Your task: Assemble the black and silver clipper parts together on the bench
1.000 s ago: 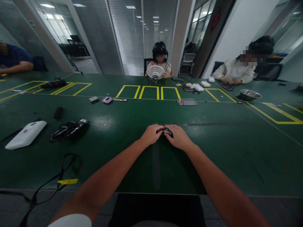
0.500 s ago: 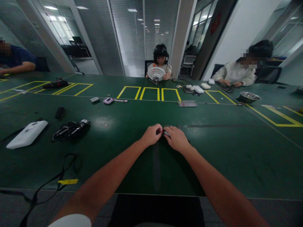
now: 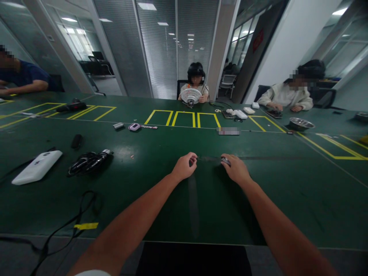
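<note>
My left hand [image 3: 184,167] is closed in a pinch above the green table [image 3: 161,214], near its middle. Something dark shows inside its curled fingers, too small and shaded to name. To the right, my right hand [image 3: 239,169] grips a small silver-grey object [image 3: 226,161] between thumb and fingers, close to the tabletop. A gap separates the two hands. Most of the grey object is covered by the fingers, so its kind cannot be told.
At left lie a white flat device [image 3: 37,167], a bundled black cable [image 3: 89,163] and a black strap [image 3: 73,218]. A purple-rimmed gadget [image 3: 134,127] and a metal bowl [image 3: 301,124] sit farther off. Across the table, a person holds a white fan [image 3: 191,96]; two others sit at the sides.
My right hand has drawn away to the right from my left hand, carrying the silver-grey object. My left hand stays in nearly the same place. The whole view has shifted slightly.
</note>
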Available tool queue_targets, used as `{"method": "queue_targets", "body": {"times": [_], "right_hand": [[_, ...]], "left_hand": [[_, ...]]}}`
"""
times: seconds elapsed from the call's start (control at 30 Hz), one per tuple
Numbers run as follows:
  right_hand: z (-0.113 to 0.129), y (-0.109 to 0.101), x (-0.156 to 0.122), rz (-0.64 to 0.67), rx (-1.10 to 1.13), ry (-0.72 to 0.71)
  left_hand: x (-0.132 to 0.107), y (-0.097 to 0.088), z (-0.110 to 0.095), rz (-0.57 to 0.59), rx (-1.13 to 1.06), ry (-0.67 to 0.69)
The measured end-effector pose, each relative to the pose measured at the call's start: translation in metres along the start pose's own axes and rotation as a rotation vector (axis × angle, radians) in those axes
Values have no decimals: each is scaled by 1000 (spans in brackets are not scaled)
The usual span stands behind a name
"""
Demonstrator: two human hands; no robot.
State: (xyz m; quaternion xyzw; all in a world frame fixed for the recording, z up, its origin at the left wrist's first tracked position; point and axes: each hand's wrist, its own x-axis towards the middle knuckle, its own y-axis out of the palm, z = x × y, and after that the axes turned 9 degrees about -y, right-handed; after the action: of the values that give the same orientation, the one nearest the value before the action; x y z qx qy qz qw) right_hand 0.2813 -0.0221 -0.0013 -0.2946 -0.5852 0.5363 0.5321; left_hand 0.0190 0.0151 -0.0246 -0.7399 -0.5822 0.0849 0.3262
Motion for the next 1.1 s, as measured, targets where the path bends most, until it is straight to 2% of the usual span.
{"method": "queue_targets", "body": {"times": [0.13, 0.23, 0.33, 0.5, 0.63, 0.77, 1.1], "right_hand": [[-57, -13, -16, 38, -153, 144], [-103, -28, -27, 133, -276, 249], [-148, -47, -36, 231, -334, 414], [-202, -71, -49, 315, -350, 655], [-226, -76, -62, 375, -358, 818], [-239, -75, -69, 399, -348, 872], [-258, -66, -61, 226, -291, 949]], "left_hand": [[0, -2, 2, 30, -19, -12], [0, -3, 1, 49, -11, 4], [-1, -4, 0, 52, -13, 1], [0, -3, 2, 31, -2, 12], [1, -3, 4, 28, 2, 22], [1, -3, 3, 29, 3, 20], [0, -4, -4, 56, 6, -36]]}}
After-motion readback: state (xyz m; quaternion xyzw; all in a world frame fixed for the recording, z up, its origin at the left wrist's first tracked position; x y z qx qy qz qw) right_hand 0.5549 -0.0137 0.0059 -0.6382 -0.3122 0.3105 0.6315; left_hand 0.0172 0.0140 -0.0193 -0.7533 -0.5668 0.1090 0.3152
